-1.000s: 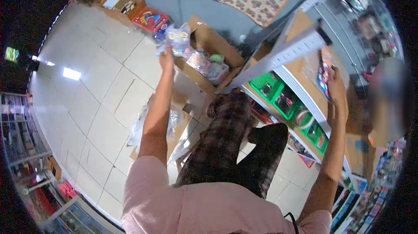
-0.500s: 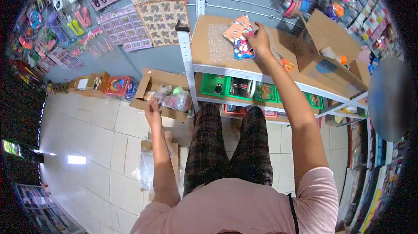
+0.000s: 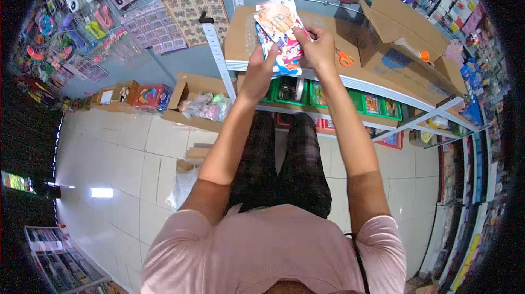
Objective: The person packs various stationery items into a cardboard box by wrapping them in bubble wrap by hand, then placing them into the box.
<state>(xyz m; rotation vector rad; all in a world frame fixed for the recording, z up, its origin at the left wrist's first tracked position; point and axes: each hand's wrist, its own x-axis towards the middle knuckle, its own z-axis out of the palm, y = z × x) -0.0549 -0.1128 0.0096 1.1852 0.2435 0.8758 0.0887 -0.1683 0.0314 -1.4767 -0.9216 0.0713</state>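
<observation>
A small stack of colourful printed cards (image 3: pixel 278 19), the top one showing a picture of a hand with rings, is held up over the front of the shelf top. My left hand (image 3: pixel 259 72) grips the stack at its lower left edge, thumb on the front. On the right side my right hand (image 3: pixel 319 49) pinches it between thumb and fingers. Bubble wrap (image 3: pixel 250 34) lies on the brown shelf top (image 3: pixel 236 48), partly hidden behind the cards. Orange-handled scissors (image 3: pixel 344 58) rest on the shelf to the right of my right hand.
An open cardboard box (image 3: pixel 402 72) stands on the shelf at the right. Green baskets (image 3: pixel 318 95) fill the level below. A white upright post (image 3: pixel 214 48) rises at the shelf's left corner. Another cardboard box (image 3: pixel 188 116) with plastic-wrapped goods sits on the floor at left.
My left hand has come up from beside the floor box and taken hold of the cards. My right hand has lifted them off the bubble wrap, toward me and to the left.
</observation>
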